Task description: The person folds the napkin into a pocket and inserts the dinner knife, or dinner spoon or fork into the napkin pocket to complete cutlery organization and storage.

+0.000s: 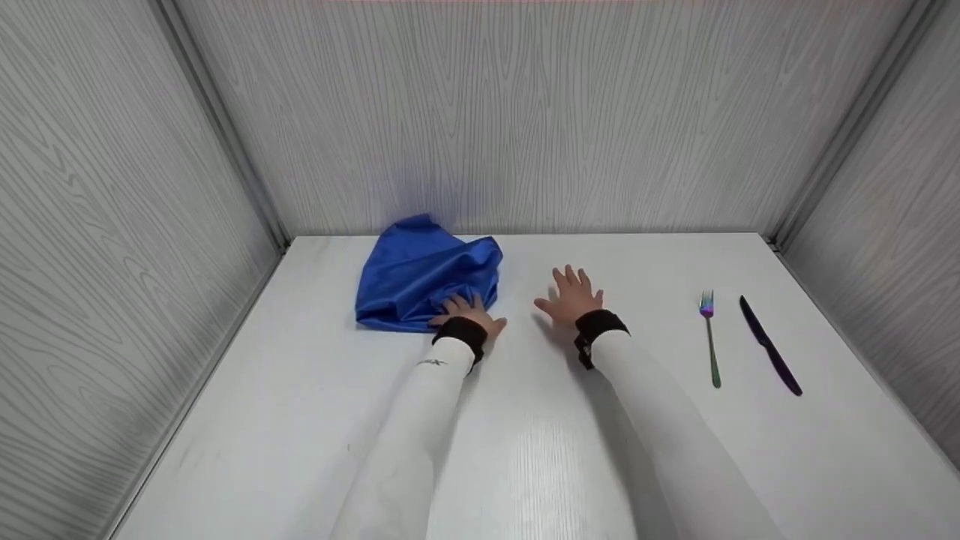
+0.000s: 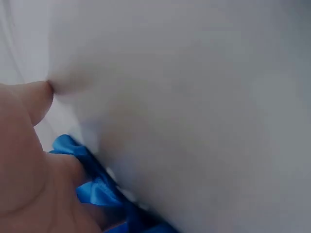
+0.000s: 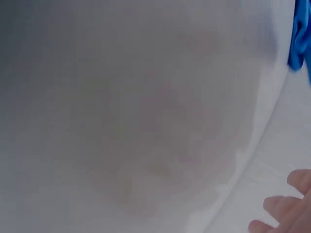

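A crumpled, shiny blue cloth (image 1: 420,277) lies at the back left of the white table. My left hand (image 1: 471,315) rests on its near right corner with fingers spread, the thumb pointing out to the right over the table. In the left wrist view, folds of the cloth (image 2: 99,191) bunch up around the fingers. To the right of the cloth, my right hand (image 1: 574,298) is held low over the table, fingers spread and nothing in it. In the right wrist view, the fingertips of this right hand (image 3: 291,211) show at the lower right corner.
On the right side of the table (image 1: 315,435), a fork (image 1: 710,337) with a rainbow sheen lies beside a dark table knife (image 1: 770,345). Grey wood-grain panels (image 1: 555,112) wall in the back and both sides.
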`<state>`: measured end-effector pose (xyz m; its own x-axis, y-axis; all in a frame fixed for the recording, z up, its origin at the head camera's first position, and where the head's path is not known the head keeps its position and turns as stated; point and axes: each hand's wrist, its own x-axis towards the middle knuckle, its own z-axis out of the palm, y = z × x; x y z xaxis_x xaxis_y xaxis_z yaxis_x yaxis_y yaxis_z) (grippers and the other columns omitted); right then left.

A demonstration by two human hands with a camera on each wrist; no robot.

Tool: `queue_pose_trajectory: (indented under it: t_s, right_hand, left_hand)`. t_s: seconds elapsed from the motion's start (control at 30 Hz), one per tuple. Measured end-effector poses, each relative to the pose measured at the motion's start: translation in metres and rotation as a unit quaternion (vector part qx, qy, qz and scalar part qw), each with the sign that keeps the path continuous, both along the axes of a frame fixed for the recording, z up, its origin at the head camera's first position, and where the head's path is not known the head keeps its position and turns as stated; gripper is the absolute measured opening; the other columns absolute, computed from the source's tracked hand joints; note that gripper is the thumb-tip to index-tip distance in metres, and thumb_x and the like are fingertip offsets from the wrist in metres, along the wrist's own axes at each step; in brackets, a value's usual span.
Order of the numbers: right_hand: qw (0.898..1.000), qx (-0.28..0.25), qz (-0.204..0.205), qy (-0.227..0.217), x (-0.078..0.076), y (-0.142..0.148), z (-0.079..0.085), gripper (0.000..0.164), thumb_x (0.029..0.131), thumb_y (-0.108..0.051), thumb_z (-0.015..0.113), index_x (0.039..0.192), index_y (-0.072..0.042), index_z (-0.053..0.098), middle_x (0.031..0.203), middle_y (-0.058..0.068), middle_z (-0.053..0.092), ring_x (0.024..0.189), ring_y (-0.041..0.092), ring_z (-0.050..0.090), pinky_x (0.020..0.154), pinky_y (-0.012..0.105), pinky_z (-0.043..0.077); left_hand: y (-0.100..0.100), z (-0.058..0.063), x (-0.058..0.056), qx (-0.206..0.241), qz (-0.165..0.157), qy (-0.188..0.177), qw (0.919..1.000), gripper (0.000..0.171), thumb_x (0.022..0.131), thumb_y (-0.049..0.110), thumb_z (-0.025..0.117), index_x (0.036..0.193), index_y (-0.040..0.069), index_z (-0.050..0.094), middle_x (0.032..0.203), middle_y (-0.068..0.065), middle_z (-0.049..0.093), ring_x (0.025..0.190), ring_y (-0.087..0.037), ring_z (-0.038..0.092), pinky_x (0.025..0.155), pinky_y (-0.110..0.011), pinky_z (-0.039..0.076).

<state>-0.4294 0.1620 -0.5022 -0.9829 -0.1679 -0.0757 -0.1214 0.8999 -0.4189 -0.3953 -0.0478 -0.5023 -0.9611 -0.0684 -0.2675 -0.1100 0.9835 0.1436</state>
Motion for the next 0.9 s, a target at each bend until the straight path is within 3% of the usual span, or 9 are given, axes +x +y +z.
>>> queue_pose_trajectory:
  t_s: [0.13,0.23,0.4,0.47,0.57,0.67,0.73,0.8,0.9]
  right_hand:
    - [0.995,-0.023,0.073,0.059,0.007,-0.017,0.006,0.06,0.104,-0.024,0.064,0.158,-0.005,0.046,0.169,0.019,0.035,0.16,0.04,0.025,0.122,0.067,0.03]
    - [0.99,-0.047,0.118,0.068,0.007,-0.023,0.007,0.045,0.1,-0.005,0.06,0.144,-0.002,0.062,0.154,0.019,0.056,0.148,0.038,0.048,0.117,0.056,0.043]
    - [0.995,-0.044,0.09,0.012,0.005,-0.013,0.008,0.045,0.094,0.002,0.052,0.137,0.0,0.067,0.139,0.021,0.067,0.128,0.036,0.063,0.11,0.048,0.049]
    - [0.998,-0.027,0.06,-0.003,0.004,-0.005,0.01,0.047,0.095,0.001,0.051,0.141,0.0,0.064,0.143,0.022,0.065,0.131,0.036,0.061,0.113,0.048,0.047]
    - [0.999,-0.005,0.032,-0.018,0.006,0.005,0.013,0.05,0.098,-0.002,0.048,0.147,0.002,0.058,0.15,0.023,0.058,0.141,0.037,0.054,0.119,0.048,0.042]
    - [0.999,0.016,0.024,-0.026,0.011,0.01,0.02,0.046,0.101,-0.007,0.048,0.144,0.004,0.059,0.147,0.025,0.06,0.139,0.039,0.056,0.118,0.05,0.044]
    - [0.998,0.036,0.033,-0.038,0.016,0.01,0.025,0.039,0.106,-0.018,0.05,0.131,0.007,0.066,0.132,0.026,0.068,0.125,0.04,0.064,0.11,0.05,0.05]
    - [0.996,0.049,0.049,-0.054,0.02,0.01,0.03,0.051,0.111,-0.037,0.046,0.122,0.008,0.068,0.121,0.025,0.07,0.113,0.039,0.067,0.103,0.05,0.052]
    - [0.992,0.034,0.077,-0.09,0.023,0.008,0.035,0.083,0.109,-0.065,0.032,0.134,0.007,0.062,0.133,0.027,0.066,0.123,0.04,0.064,0.109,0.051,0.048]
  left_hand:
    - [0.026,0.016,0.019,-0.02,-0.082,0.026,0.996,0.076,0.105,0.057,0.054,0.164,0.013,0.038,0.168,-0.022,0.034,0.154,-0.043,0.033,0.112,-0.064,0.043]
    - [0.041,0.02,0.03,-0.009,-0.164,0.051,0.9852,0.058,0.104,0.042,0.062,0.152,0.012,0.056,0.159,-0.018,0.047,0.147,-0.038,0.043,0.108,-0.06,0.048]
    - [0.049,0.013,0.031,0.042,-0.276,0.097,0.9553,0.035,0.101,0.021,0.069,0.132,0.007,0.068,0.143,-0.012,0.061,0.135,-0.034,0.055,0.105,-0.055,0.051]
    - [0.046,0.008,0.029,0.072,-0.281,0.112,0.9503,0.037,0.101,0.018,0.071,0.134,0.005,0.062,0.138,-0.013,0.065,0.131,-0.033,0.06,0.105,-0.052,0.053]
    - [0.037,0.006,0.027,0.101,-0.259,0.12,0.9531,0.042,0.102,0.016,0.069,0.138,0.002,0.054,0.133,-0.018,0.068,0.125,-0.035,0.066,0.103,-0.049,0.055]
    - [0.027,0.01,0.025,0.105,-0.23,0.125,0.9594,0.033,0.104,0.016,0.065,0.132,-0.001,0.061,0.127,-0.02,0.072,0.12,-0.035,0.07,0.099,-0.049,0.057]
    - [0.021,0.016,0.022,0.101,-0.214,0.14,0.9615,0.024,0.105,0.018,0.062,0.121,0.001,0.069,0.119,-0.018,0.075,0.115,-0.035,0.072,0.097,-0.052,0.057]
    - [0.016,0.025,0.019,0.104,-0.197,0.16,0.9615,0.022,0.107,0.021,0.061,0.112,0.004,0.074,0.115,-0.015,0.077,0.114,-0.035,0.072,0.099,-0.054,0.054]
    - [0.009,0.038,0.013,0.115,-0.182,0.199,0.9562,0.027,0.109,0.025,0.057,0.114,0.006,0.076,0.119,-0.013,0.077,0.118,-0.036,0.069,0.106,-0.057,0.048]
